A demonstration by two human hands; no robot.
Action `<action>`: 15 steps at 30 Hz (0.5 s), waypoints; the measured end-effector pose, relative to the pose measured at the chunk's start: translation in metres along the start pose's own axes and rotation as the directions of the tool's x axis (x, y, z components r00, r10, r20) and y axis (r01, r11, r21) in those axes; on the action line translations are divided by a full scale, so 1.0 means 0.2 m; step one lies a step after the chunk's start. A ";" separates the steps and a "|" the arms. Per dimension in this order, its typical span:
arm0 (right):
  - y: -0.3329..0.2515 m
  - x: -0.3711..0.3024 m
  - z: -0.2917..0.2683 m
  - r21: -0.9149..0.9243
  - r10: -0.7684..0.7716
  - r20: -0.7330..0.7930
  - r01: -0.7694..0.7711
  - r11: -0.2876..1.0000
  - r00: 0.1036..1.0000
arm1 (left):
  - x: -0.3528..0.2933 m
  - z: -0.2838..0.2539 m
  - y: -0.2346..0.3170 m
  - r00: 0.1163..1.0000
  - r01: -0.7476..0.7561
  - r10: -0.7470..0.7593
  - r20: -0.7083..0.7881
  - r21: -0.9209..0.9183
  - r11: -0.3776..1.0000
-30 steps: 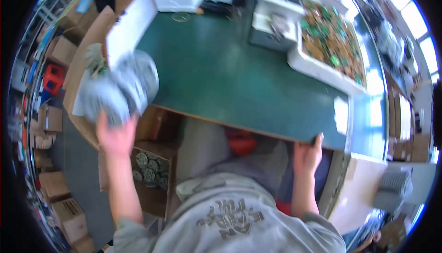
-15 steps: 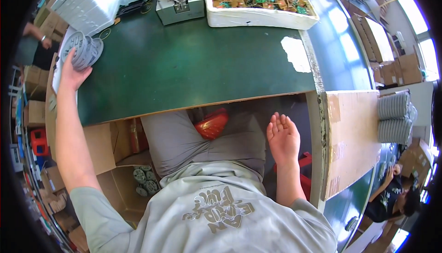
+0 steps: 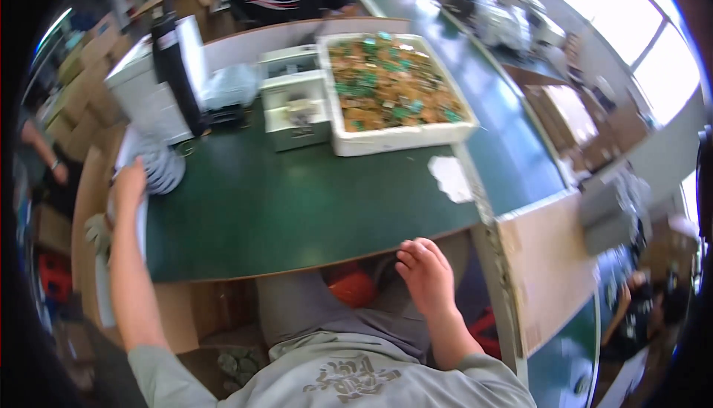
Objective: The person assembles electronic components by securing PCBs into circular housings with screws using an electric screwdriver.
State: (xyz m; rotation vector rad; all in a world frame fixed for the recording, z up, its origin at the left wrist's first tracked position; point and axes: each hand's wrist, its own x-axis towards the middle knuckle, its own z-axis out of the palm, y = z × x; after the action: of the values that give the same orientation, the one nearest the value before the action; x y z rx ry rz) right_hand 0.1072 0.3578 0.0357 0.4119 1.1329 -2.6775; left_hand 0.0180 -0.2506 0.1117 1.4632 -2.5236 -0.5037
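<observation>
Green bench [image 3: 297, 215], left hand [image 3: 129, 183] touching grey discs [image 3: 166, 169] at nine o'clock, can't tell if gripping; right hand [image 3: 428, 273] empty, five o'clock. I'd keep 'em level.

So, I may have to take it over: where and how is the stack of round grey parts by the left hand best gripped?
Probably grip the stack around its curved outer edges, coming from the right, over the green tabletop: that side is exposed, while the left hand is at its left side. The round, ridged form suggests a wrapping grip; blur hides finer detail.
</observation>
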 end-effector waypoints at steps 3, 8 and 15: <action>0.04 0.06 0.12 -0.041 0.068 0.107 -0.064 0.997 0.992 | 0.17 0.04 -0.17 0.994 -0.095 0.096 -0.059 0.015 0.995; 0.07 0.22 0.14 -0.108 0.167 0.143 -0.152 0.982 0.976 | 0.05 0.03 -0.19 0.940 -0.183 0.251 -0.231 0.281 0.942; 0.02 0.37 0.18 -0.161 0.197 0.189 -0.167 0.973 0.962 | -0.14 -0.06 -0.12 0.875 -0.250 0.298 -0.381 0.172 0.953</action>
State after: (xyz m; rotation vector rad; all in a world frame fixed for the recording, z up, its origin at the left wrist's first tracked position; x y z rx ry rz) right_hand 0.0326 0.3232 0.0339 0.2008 1.1559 -2.3975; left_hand 0.0540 -0.2397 0.1138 1.0731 -2.3920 0.0011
